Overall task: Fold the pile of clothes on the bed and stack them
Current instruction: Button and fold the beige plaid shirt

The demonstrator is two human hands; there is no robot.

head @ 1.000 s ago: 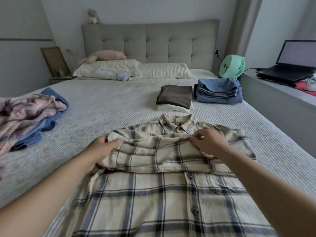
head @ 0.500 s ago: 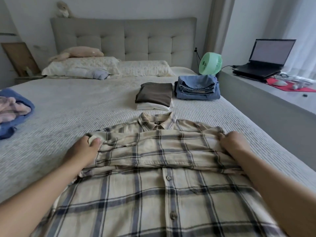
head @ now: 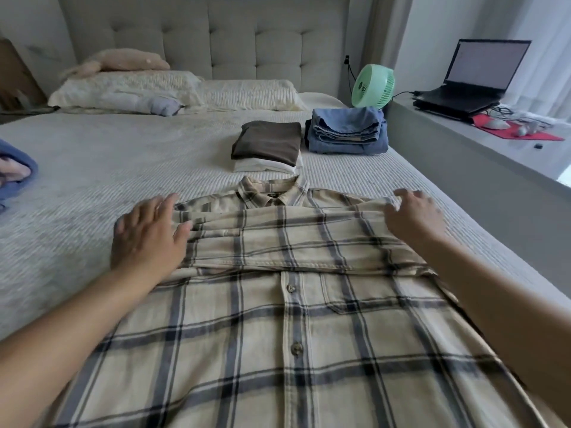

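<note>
From the head view, a plaid shirt (head: 293,319) lies flat on the bed (head: 123,168), buttoned front up, collar at the far side; both sleeves are folded across the chest in a band. The left hand (head: 148,236) is spread, fingers straight, and it rests at the left end of this band, partly on the bed; the right hand (head: 414,217) is at the right shoulder, fingers bent over the cloth edge, but I cannot tell if it pinches or only touches.

Far behind the collar stand two finished stacks: a brown and white stack (head: 268,149) and, to its right, a blue stack (head: 347,131); more unfolded clothes (head: 15,174) wait at the far left edge.

I judge the step in hand is smoothing the sleeves; next the near hem should be brought up toward the collar, and this needs both hands on the near corners.
</note>
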